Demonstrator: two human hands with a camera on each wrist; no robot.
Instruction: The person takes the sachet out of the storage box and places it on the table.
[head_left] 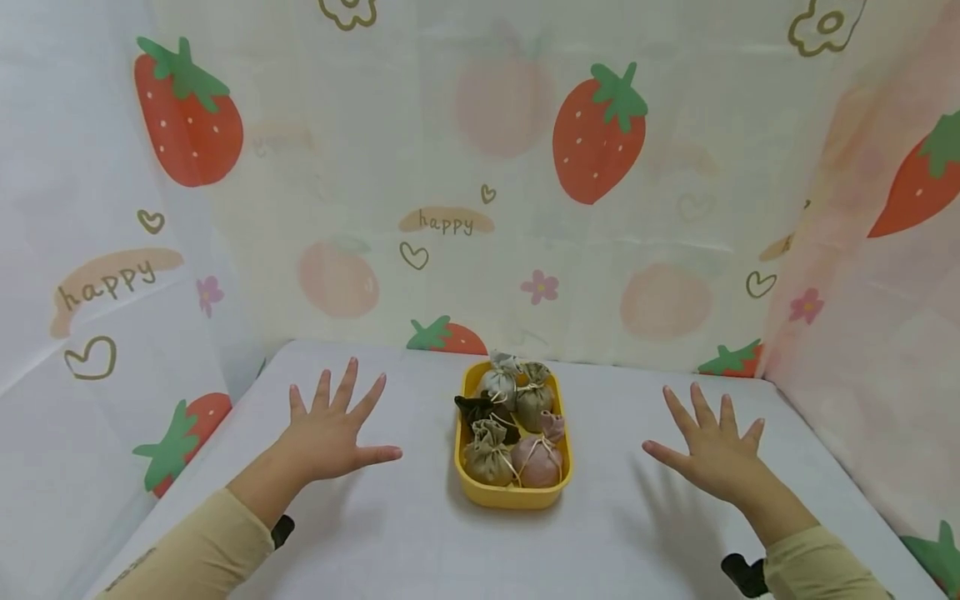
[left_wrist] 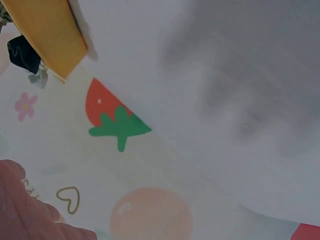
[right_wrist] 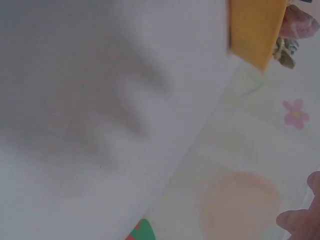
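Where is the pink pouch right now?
In the head view, the pink pouch sits in the near right corner of the yellow tray, right of a tan pouch.

We see a white desk (head_left: 420, 533) in front of a cream back wall (head_left: 375, 125) of printed cloth, with a whitish left wall (head_left: 67, 167) and a pinkish right wall (head_left: 885, 375) on either side. Across the cloth we find red strawberries (head_left: 598, 137) with green leaves, faded peach-coloured fruits (head_left: 666, 302), pink flowers (head_left: 540, 287), outlined hearts and the word "happy" (head_left: 446, 221). Under muted light, we notice soft shadows (right_wrist: 75, 90) on the desk.
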